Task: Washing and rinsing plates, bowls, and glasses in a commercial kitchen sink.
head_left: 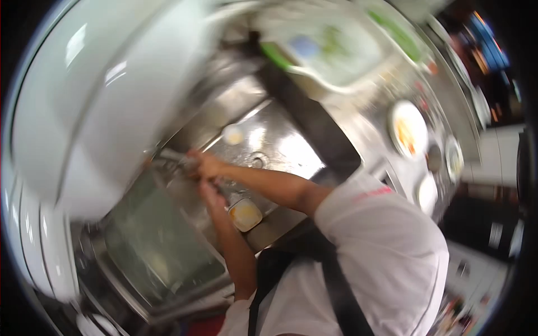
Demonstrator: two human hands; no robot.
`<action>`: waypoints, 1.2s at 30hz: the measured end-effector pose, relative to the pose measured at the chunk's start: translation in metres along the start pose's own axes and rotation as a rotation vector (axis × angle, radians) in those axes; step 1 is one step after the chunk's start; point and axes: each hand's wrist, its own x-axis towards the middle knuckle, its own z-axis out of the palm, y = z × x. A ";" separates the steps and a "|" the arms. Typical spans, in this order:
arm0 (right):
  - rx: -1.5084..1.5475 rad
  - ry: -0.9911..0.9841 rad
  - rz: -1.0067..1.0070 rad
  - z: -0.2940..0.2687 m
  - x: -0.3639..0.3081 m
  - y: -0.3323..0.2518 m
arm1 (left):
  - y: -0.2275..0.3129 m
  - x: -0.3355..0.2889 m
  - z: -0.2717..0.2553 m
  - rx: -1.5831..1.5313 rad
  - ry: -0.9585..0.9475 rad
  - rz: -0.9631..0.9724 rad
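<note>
Both my hands meet over the left rim of a steel sink basin (280,131). My right hand (208,166) is closed at the end of a grey, tap-like metal piece (175,156); what its fingers grip is blurred. Just below it, close against it, my left hand (212,195) has its fingers smeared by motion. A small white bowl (232,134) with something yellowish in it sits in the basin beyond my hands. Nearer to me lies a squarish white dish (245,215) with orange remains. Between them shows a round drain (258,161).
Left of my arms is a second basin (162,241) of cloudy greenish water. A large white curved surface (129,95) fills the upper left. On the right counter stand a plate (409,130) with orange food remains and other dishes. A white tub (347,50) holds green bits.
</note>
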 end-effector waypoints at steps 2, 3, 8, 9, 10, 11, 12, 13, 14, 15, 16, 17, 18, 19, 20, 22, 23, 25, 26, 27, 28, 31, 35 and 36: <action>0.441 -0.262 0.388 -0.007 -0.001 -0.003 | -0.002 0.000 0.000 0.133 -0.035 0.061; 0.308 -0.137 0.210 -0.009 0.001 -0.007 | -0.002 0.001 -0.002 0.228 0.036 0.108; 0.719 0.154 0.647 -0.011 0.004 -0.019 | 0.002 0.004 -0.006 0.320 -0.006 0.122; 0.722 -0.124 0.669 -0.011 0.002 -0.016 | 0.004 0.003 -0.008 0.313 0.008 0.107; 0.618 -0.286 0.620 -0.011 0.006 -0.014 | 0.007 0.002 -0.011 0.309 -0.012 0.115; 0.482 -0.278 0.488 -0.012 0.003 -0.014 | 0.006 0.001 -0.013 0.266 -0.104 0.057; 0.335 -0.222 0.434 -0.012 0.006 -0.013 | 0.010 0.000 -0.020 0.219 -0.105 0.006; 0.344 -0.150 0.457 -0.012 0.005 -0.016 | 0.009 0.001 -0.023 0.161 -0.188 -0.081; 0.240 -0.172 0.522 -0.016 0.008 -0.017 | 0.009 0.006 -0.026 0.282 -0.213 -0.041; 0.279 -0.090 0.488 -0.016 0.006 -0.021 | 0.002 0.006 -0.029 0.207 -0.205 -0.007; 0.401 0.010 0.560 -0.017 0.006 -0.025 | 0.002 0.010 -0.031 0.166 -0.241 -0.002; 0.327 -0.006 0.451 -0.020 0.006 -0.027 | 0.001 0.014 -0.035 0.080 -0.172 -0.026; 0.684 -0.081 0.498 -0.021 0.005 -0.029 | 0.002 0.016 -0.036 0.009 -0.233 -0.072; 0.801 -0.197 0.473 -0.022 0.006 -0.029 | 0.002 0.017 -0.037 -0.023 -0.154 -0.033; 0.817 -0.279 0.577 -0.021 0.007 -0.030 | 0.001 0.016 -0.037 -0.111 -0.223 -0.065; 0.777 -0.220 0.343 -0.018 0.008 -0.027 | 0.002 0.009 -0.035 -0.216 -0.282 -0.082; 0.685 -0.052 0.172 -0.017 0.007 -0.026 | 0.004 0.006 -0.033 -0.148 -0.270 -0.110; 0.713 0.021 0.377 -0.016 0.005 -0.024 | 0.003 -0.004 -0.030 -0.069 -0.283 -0.144; 0.743 0.154 0.545 -0.018 0.003 -0.024 | 0.005 -0.008 -0.030 -0.074 -0.202 -0.114; 1.045 0.176 0.666 -0.020 0.001 -0.025 | 0.007 -0.011 -0.031 -0.066 -0.219 -0.094; 1.041 0.167 0.668 -0.023 -0.001 -0.026 | 0.009 -0.013 -0.032 -0.053 -0.253 -0.095; 0.680 -0.501 0.514 -0.034 -0.001 -0.032 | 0.010 -0.019 -0.032 -0.087 -0.230 -0.096; 0.372 -0.283 0.479 -0.036 0.007 -0.036 | 0.004 -0.023 -0.019 -0.038 -0.139 -0.016; 0.335 -0.311 0.528 -0.034 0.009 -0.036 | 0.003 -0.024 -0.017 -0.002 -0.132 0.016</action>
